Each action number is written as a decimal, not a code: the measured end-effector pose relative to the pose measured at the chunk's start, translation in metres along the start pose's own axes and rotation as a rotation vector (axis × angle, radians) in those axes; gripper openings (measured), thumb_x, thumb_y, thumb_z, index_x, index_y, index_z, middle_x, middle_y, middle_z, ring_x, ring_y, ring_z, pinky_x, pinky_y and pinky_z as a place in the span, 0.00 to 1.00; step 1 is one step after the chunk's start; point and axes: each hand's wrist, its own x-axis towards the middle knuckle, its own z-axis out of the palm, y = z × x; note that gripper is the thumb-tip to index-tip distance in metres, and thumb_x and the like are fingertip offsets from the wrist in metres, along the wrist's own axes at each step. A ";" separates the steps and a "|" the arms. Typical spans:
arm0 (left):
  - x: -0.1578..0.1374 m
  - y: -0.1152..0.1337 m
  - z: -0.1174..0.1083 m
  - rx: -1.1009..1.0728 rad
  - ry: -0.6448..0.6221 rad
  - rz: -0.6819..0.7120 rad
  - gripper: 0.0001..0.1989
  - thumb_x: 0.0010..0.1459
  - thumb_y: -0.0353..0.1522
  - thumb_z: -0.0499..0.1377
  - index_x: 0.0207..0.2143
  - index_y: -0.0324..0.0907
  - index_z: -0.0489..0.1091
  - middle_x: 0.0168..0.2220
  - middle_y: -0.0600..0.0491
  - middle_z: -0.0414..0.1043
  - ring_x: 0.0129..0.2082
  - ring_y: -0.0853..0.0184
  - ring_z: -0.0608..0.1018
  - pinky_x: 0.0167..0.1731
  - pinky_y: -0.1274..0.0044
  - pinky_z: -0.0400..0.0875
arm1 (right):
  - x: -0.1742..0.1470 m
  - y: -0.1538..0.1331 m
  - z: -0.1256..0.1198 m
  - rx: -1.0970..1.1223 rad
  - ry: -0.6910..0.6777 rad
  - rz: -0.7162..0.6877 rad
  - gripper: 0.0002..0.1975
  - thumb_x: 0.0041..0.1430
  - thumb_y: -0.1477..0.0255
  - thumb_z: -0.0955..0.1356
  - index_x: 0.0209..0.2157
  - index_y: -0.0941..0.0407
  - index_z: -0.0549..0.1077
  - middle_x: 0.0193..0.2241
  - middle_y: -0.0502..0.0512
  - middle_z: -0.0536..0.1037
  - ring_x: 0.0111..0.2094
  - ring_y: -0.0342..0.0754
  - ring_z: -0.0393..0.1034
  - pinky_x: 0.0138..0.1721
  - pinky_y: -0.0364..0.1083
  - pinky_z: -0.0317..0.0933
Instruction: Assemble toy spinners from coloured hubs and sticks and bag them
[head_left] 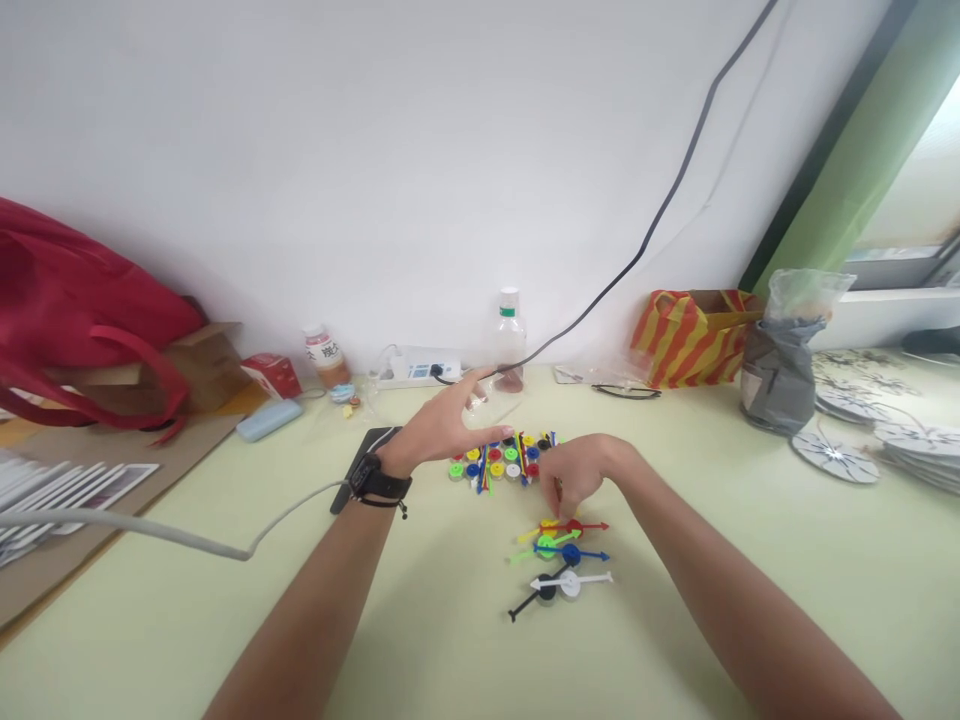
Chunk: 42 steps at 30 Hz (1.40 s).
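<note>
Just below the right hand, 6 arrow spinners are laid in 3 rough pairs on the pale green tabletop; their setting-out is judged to be in hand, and a light fingertip pinch seems called for next. The right hand is curled downward, and whether anything is gripped cannot be told, while the left hand is held with thumb and fingers apart beside the clustered coloured discs.

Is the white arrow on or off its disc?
On: the white arrow lies across the white disc, both ends jutting past its edge.
</note>
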 end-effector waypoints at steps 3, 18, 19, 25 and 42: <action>0.000 -0.001 -0.002 -0.035 -0.028 0.003 0.46 0.54 0.51 0.67 0.69 0.48 0.55 0.54 0.44 0.73 0.48 0.52 0.76 0.47 0.66 0.71 | 0.002 0.000 0.001 -0.026 -0.019 -0.016 0.06 0.42 0.70 0.75 0.26 0.55 0.82 0.29 0.49 0.81 0.31 0.48 0.72 0.30 0.43 0.60; -0.001 0.000 -0.004 -0.162 -0.151 0.002 0.46 0.54 0.52 0.66 0.70 0.48 0.55 0.49 0.46 0.73 0.43 0.57 0.76 0.44 0.67 0.73 | -0.102 -0.007 -0.020 0.105 0.687 -0.232 0.13 0.64 0.66 0.66 0.41 0.53 0.82 0.38 0.55 0.82 0.37 0.49 0.75 0.36 0.46 0.66; -0.001 0.001 -0.003 -0.175 -0.158 0.000 0.46 0.54 0.52 0.66 0.70 0.48 0.55 0.49 0.46 0.73 0.43 0.57 0.76 0.43 0.67 0.73 | -0.108 -0.008 -0.021 0.159 0.744 -0.252 0.13 0.64 0.64 0.67 0.43 0.53 0.82 0.37 0.55 0.82 0.36 0.50 0.75 0.35 0.46 0.66; -0.001 0.000 -0.002 -0.218 -0.178 -0.012 0.45 0.55 0.51 0.66 0.70 0.48 0.56 0.49 0.46 0.73 0.43 0.57 0.76 0.43 0.67 0.73 | -0.115 -0.008 -0.022 0.512 1.056 -0.381 0.15 0.58 0.58 0.74 0.39 0.54 0.81 0.31 0.55 0.81 0.33 0.50 0.77 0.39 0.50 0.73; 0.002 0.007 0.006 -0.339 -0.218 0.079 0.42 0.55 0.48 0.68 0.68 0.49 0.60 0.63 0.45 0.67 0.59 0.51 0.73 0.59 0.60 0.67 | -0.048 0.007 -0.025 0.516 1.268 -0.278 0.19 0.55 0.53 0.73 0.34 0.56 0.78 0.29 0.56 0.80 0.28 0.49 0.73 0.30 0.47 0.67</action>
